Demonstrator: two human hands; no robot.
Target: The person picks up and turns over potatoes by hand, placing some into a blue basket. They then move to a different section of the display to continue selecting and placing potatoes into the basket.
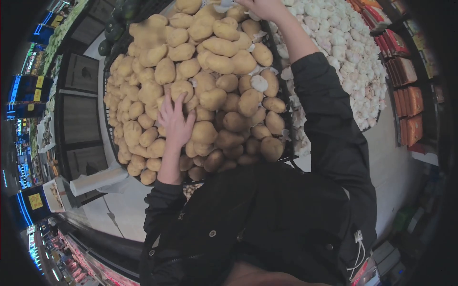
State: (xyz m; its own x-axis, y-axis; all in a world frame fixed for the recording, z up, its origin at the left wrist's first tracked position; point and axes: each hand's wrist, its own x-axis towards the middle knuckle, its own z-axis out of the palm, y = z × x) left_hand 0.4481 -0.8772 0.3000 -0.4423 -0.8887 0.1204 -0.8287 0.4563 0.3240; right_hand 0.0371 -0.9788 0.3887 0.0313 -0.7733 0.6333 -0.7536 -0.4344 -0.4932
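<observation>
A large heap of potatoes fills the middle of the view. My left hand rests on the near part of the heap, fingers spread, with the fingertips against a potato. Nothing is enclosed in that hand. At the top edge, my right hand reaches over the far end of the heap, its fingers partly cut off by the frame. Close to those fingers lies something white and thin-looking; whether the hand grips it is not visible. A whitish bulb or scrap sits among the potatoes.
A pile of garlic bulbs adjoins the potatoes on the right, with red and orange packets beyond. Dark green produce lies at upper left. A roll of clear plastic bags is at lower left, beside dark crates.
</observation>
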